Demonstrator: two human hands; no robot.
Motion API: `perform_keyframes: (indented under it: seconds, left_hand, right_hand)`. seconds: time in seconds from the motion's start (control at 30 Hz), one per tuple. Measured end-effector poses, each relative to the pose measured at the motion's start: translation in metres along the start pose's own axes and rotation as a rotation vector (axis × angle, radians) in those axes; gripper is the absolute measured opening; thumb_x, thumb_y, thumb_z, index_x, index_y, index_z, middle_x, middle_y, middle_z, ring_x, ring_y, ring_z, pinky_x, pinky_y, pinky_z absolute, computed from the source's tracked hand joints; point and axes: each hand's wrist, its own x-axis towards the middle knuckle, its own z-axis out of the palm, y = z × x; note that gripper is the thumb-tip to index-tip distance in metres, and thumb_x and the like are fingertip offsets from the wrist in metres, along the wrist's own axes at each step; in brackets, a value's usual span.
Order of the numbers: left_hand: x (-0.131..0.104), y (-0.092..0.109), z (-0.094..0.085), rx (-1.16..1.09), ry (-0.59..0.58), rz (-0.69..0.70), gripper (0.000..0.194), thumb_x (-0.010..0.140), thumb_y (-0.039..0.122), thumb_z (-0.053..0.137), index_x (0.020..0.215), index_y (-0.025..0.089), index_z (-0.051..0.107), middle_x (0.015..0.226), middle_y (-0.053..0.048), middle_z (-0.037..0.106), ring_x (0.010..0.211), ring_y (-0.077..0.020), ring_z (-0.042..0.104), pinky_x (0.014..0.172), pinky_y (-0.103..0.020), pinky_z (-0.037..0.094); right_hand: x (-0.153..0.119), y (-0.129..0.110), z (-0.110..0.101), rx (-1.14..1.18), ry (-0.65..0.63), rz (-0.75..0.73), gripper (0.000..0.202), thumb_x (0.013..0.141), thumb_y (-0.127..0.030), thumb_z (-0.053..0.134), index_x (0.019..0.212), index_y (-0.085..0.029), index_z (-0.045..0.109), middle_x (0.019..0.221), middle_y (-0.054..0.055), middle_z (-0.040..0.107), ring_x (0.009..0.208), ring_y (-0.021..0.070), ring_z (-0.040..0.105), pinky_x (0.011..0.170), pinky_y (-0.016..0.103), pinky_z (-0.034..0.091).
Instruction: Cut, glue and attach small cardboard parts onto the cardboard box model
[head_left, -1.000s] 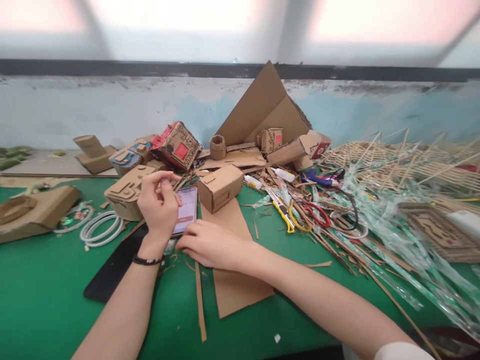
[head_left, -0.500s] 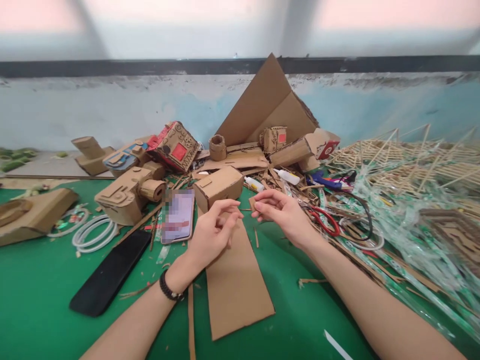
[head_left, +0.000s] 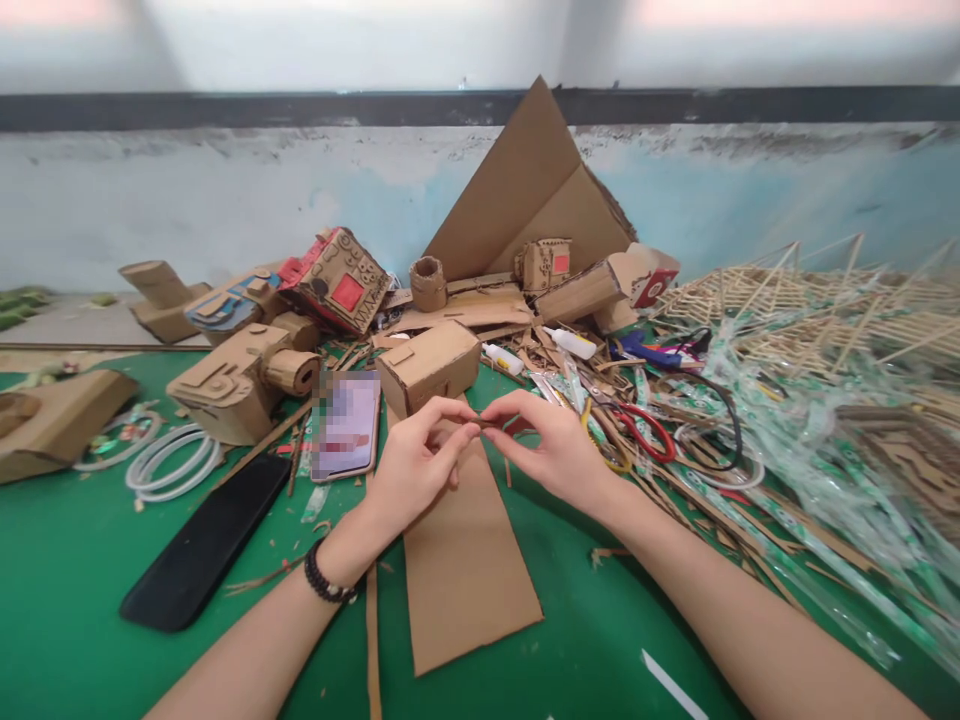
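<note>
My left hand (head_left: pixel 424 458) and my right hand (head_left: pixel 547 450) meet fingertip to fingertip above a flat cardboard sheet (head_left: pixel 472 590). Both are closed in a pinch on a small cardboard piece (head_left: pixel 478 421), seen only as a thin brown edge between the fingers. Just beyond the hands is a cardboard box (head_left: pixel 431 365) with a small strip stuck on its top. To the left of my left hand lies a phone (head_left: pixel 346 425) with its screen lit and partly blurred out.
Left are a black slab (head_left: pixel 206 545), a coiled white tube (head_left: pixel 172 462) and a cardboard camera model (head_left: pixel 240 385). Glue bottles (head_left: pixel 574 344), red-handled scissors (head_left: pixel 652 435) and cardboard scraps lie right of centre. Thin sticks (head_left: pixel 780 300) and clear plastic wrap (head_left: pixel 810 420) crowd the right.
My right hand has moved left with the small cardboard piece, and its fingertips now meet those of my left hand. The view has tilted and shifted slightly.
</note>
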Motion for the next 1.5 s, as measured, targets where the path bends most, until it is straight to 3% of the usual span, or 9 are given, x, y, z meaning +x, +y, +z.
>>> perform_keyframes:
  seconds: [0.2,0.37,0.53,0.63,0.77,0.93,1.07,1.4,1.5]
  left_hand:
    - [-0.001,0.0,0.002,-0.102,-0.012,0.021,0.019,0.099,0.039,0.066,0.099,0.021,0.062,0.049,0.009,0.053,0.038,-0.0112,0.055,0.041,-0.02,0.046]
    - [-0.004,0.001,0.007,-0.206,-0.064,0.0,0.025,0.099,0.044,0.067,0.097,0.021,0.06,0.049,0.009,0.053,0.036,-0.0104,0.053,0.039,-0.019,0.043]
    - [-0.005,0.003,0.01,-0.281,-0.081,0.022,0.028,0.1,0.047,0.066,0.099,0.021,0.056,0.056,0.009,0.054,0.038,-0.0106,0.056,0.038,-0.02,0.045]
    - [-0.003,0.001,0.01,-0.264,-0.012,0.034,0.026,0.102,0.046,0.063,0.103,0.021,0.055,0.066,0.007,0.06,0.041,-0.0098,0.058,0.042,-0.021,0.049]
    - [-0.001,0.001,0.006,-0.302,0.035,-0.014,0.03,0.102,0.049,0.06,0.103,0.021,0.05,0.116,-0.007,0.072,0.046,-0.0088,0.065,0.041,-0.024,0.053]
    - [0.001,0.001,0.003,-0.302,0.018,-0.087,0.033,0.101,0.051,0.06,0.102,0.022,0.045,0.101,-0.007,0.077,0.044,-0.0113,0.066,0.045,-0.025,0.055]
    - [0.001,0.0,0.003,-0.273,0.028,-0.114,0.035,0.099,0.051,0.064,0.104,0.021,0.048,0.091,-0.005,0.076,0.042,-0.0106,0.063,0.043,-0.023,0.052]
    - [0.001,0.001,0.001,-0.195,0.06,-0.052,0.029,0.1,0.046,0.062,0.108,0.02,0.052,0.09,-0.004,0.074,0.044,-0.0092,0.061,0.045,-0.022,0.052]
    - [0.0,0.002,0.001,-0.175,0.054,-0.045,0.028,0.1,0.046,0.062,0.107,0.02,0.053,0.089,-0.004,0.074,0.044,-0.0093,0.061,0.045,-0.021,0.052]
  right_hand:
    - [-0.003,0.002,-0.001,-0.248,-0.082,-0.093,0.017,0.105,-0.032,0.056,0.095,-0.021,0.065,0.078,0.001,0.068,0.065,0.0134,0.059,0.062,0.026,0.045]
    - [-0.005,-0.006,0.004,-0.276,-0.046,-0.228,0.03,0.104,-0.023,0.048,0.074,-0.023,0.046,0.065,-0.003,0.05,0.059,0.0124,0.044,0.058,0.026,0.033]
    - [-0.005,-0.008,0.006,-0.267,-0.046,-0.233,0.035,0.108,-0.028,0.045,0.074,-0.023,0.046,0.068,-0.002,0.054,0.062,0.0131,0.049,0.061,0.026,0.035]
    - [0.001,-0.006,-0.008,-0.388,-0.183,-0.116,0.036,0.111,-0.04,0.041,0.086,-0.022,0.059,0.08,0.003,0.068,0.074,0.0163,0.063,0.068,0.027,0.039]
    - [0.007,0.0,-0.046,-0.856,-0.249,0.281,0.042,0.11,-0.049,0.04,0.087,-0.022,0.063,0.087,0.007,0.074,0.082,0.022,0.07,0.066,0.029,0.036]
    - [0.003,0.01,-0.081,-1.071,-0.418,0.63,0.026,0.106,-0.039,0.047,0.1,-0.024,0.067,0.101,0.01,0.078,0.086,0.0271,0.074,0.061,0.029,0.036]
    - [0.001,0.004,-0.089,-1.074,-0.449,0.723,0.025,0.104,-0.027,0.043,0.113,-0.027,0.067,0.101,0.01,0.078,0.084,0.0278,0.073,0.062,0.03,0.038]
    - [-0.001,-0.001,-0.107,-1.127,-0.516,0.895,0.021,0.1,-0.041,0.053,0.098,-0.023,0.063,0.107,0.01,0.074,0.094,0.0296,0.072,0.06,0.031,0.033]
    - [-0.006,0.003,-0.111,-1.121,-0.535,0.89,0.022,0.096,-0.039,0.056,0.108,-0.021,0.06,0.114,0.013,0.071,0.096,0.0305,0.072,0.061,0.032,0.034]
